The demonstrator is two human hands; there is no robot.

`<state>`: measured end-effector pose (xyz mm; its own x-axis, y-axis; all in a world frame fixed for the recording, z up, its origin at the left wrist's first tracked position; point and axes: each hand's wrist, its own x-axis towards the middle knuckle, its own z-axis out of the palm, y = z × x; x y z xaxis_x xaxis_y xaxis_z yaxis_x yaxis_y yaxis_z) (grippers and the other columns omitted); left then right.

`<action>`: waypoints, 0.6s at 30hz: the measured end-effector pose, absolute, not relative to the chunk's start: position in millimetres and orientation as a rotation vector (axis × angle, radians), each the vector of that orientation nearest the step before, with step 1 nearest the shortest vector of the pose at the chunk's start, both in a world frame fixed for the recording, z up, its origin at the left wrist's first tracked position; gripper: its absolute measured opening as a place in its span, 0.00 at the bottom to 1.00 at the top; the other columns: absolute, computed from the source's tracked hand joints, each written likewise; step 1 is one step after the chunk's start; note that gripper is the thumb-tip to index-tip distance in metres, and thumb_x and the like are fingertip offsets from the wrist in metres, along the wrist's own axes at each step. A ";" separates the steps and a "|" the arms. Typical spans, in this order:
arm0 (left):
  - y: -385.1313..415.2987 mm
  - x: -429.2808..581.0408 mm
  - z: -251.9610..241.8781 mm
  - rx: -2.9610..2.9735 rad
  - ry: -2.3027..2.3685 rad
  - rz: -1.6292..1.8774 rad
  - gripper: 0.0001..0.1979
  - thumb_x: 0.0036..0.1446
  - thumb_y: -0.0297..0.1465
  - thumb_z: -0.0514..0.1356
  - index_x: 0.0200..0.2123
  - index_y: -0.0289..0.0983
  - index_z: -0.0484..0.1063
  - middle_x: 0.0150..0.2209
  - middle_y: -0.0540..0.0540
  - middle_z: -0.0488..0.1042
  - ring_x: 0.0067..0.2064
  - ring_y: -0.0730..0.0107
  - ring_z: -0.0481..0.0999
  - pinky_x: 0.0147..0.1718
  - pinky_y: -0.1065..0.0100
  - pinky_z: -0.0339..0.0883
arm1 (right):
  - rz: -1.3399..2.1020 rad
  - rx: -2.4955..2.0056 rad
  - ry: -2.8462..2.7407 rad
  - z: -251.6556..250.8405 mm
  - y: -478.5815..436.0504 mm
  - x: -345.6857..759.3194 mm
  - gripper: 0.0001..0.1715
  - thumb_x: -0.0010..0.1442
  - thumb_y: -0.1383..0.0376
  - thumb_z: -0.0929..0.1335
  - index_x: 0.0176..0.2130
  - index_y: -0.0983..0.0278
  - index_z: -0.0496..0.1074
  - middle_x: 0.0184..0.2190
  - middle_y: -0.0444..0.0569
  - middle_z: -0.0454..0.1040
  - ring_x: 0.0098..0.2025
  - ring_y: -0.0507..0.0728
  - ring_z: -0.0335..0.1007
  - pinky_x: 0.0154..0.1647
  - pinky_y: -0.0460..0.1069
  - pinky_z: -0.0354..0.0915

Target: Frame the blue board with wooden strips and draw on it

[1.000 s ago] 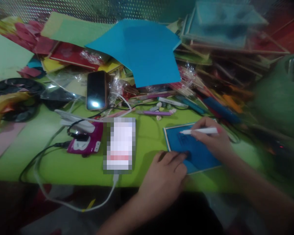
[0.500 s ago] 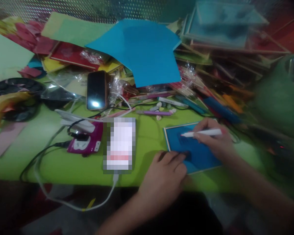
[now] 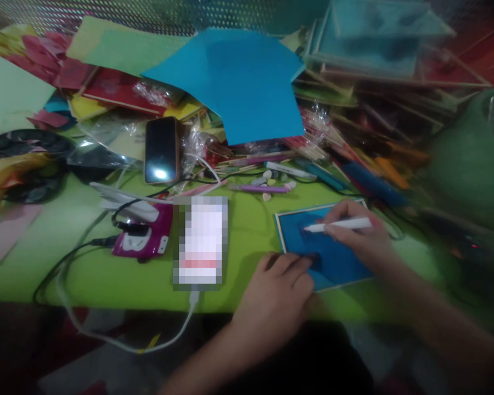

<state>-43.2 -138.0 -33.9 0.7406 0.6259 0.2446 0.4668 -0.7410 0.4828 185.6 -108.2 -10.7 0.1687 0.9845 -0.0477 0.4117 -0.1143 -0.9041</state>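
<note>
My right hand [image 3: 356,233] is closed around a white marker [image 3: 349,223]. Its tip points left and meets the blue panel [image 3: 333,258] near the upper left, where faint dark marks show. Pale thin strips edge this panel, which lies flat on the green tabletop. My left hand [image 3: 278,291] rests across the panel's lower left edge, fingers extended and laid on it, holding nothing. Part of the panel's right side is hidden under my right hand and wrist.
Left of the panel lie a lit phone [image 3: 201,241] on a white cable and a purple power strip [image 3: 142,236]. Behind are a dark phone [image 3: 161,149], a purple pen [image 3: 263,189], blue paper [image 3: 251,82] and heaped craft scraps. A green rounded object [image 3: 473,159] stands at right.
The view has shifted very slightly. The marker stays at almost the same spot on the blue panel, its rear end tipped a little; my left hand keeps its place.
</note>
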 end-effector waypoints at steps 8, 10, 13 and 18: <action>-138.4 -43.9 -34.0 2.563 0.837 0.605 0.09 0.70 0.40 0.62 0.41 0.40 0.72 0.58 0.50 0.80 0.58 0.59 0.73 0.56 0.55 0.59 | 0.939 -1.630 -1.365 -9.9 -108.6 185.1 0.05 0.56 0.62 0.75 0.31 0.56 0.75 0.30 0.45 0.78 0.32 0.58 0.73 0.33 0.52 0.67; -138.7 -44.3 -34.9 2.569 0.835 0.608 0.09 0.70 0.39 0.62 0.42 0.40 0.72 0.58 0.50 0.79 0.58 0.58 0.73 0.56 0.55 0.59 | 0.937 -1.637 -1.373 -10.3 -108.9 185.1 0.05 0.56 0.62 0.75 0.31 0.56 0.75 0.30 0.45 0.77 0.31 0.57 0.72 0.31 0.51 0.66; -138.9 -44.4 -36.0 2.566 0.831 0.595 0.09 0.70 0.39 0.62 0.41 0.39 0.72 0.58 0.50 0.79 0.58 0.58 0.73 0.57 0.55 0.59 | 0.937 -1.638 -1.390 -9.8 -108.8 184.3 0.05 0.56 0.61 0.74 0.31 0.58 0.75 0.28 0.44 0.77 0.30 0.56 0.71 0.30 0.50 0.65; -138.3 -43.4 -35.7 2.568 0.831 0.594 0.09 0.70 0.38 0.63 0.41 0.39 0.72 0.58 0.50 0.79 0.58 0.58 0.73 0.56 0.56 0.59 | 0.920 -1.620 -1.421 -8.0 -108.0 182.1 0.05 0.56 0.63 0.74 0.30 0.58 0.74 0.28 0.44 0.77 0.30 0.56 0.73 0.31 0.50 0.66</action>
<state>-43.4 -138.3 -35.7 0.7364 0.6184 0.2743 0.4598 -0.7550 0.4676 182.1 -108.0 -8.0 0.1139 0.9931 -0.0270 0.4307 -0.0739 -0.8995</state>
